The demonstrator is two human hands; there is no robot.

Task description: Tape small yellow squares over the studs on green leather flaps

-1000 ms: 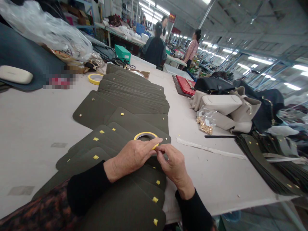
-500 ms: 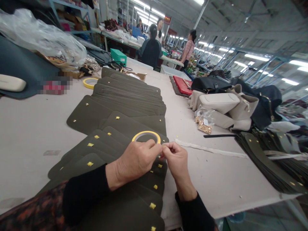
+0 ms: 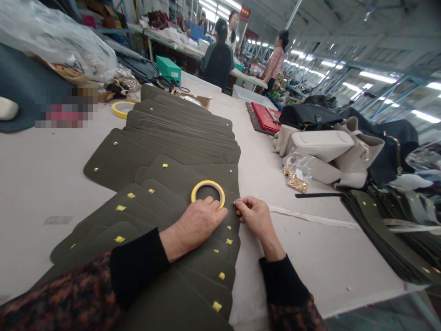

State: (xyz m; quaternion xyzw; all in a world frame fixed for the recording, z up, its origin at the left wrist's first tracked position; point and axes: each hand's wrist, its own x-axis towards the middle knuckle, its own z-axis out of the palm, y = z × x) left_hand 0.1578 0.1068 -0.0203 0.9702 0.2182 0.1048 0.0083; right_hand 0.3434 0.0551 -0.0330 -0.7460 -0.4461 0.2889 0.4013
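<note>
My left hand (image 3: 196, 226) is closed on a roll of yellow tape (image 3: 193, 191), held over a fanned row of dark olive panels (image 3: 155, 257). My right hand (image 3: 257, 217) has thumb and forefinger pinched at the panels' right edge, with a tiny yellow bit of tape (image 3: 234, 202) at the fingertips. The two hands are a short way apart. Small yellow tape pieces (image 3: 120, 208) sit along both sides of the nearer panels. Farther panels (image 3: 113, 158) show small metal studs instead.
Another yellow tape roll (image 3: 122, 109) lies at the back left, near a plastic bag (image 3: 62, 41). On the right are beige bags (image 3: 322, 145), a packet of gold hardware (image 3: 298, 177), a white strip (image 3: 313, 218) and more olive panels (image 3: 382, 239). People stand farther back.
My hands have drawn apart: the right has moved slightly right, away from the tape roll, and the left fingers have shifted over the roll's near edge. The view has shifted slightly.
</note>
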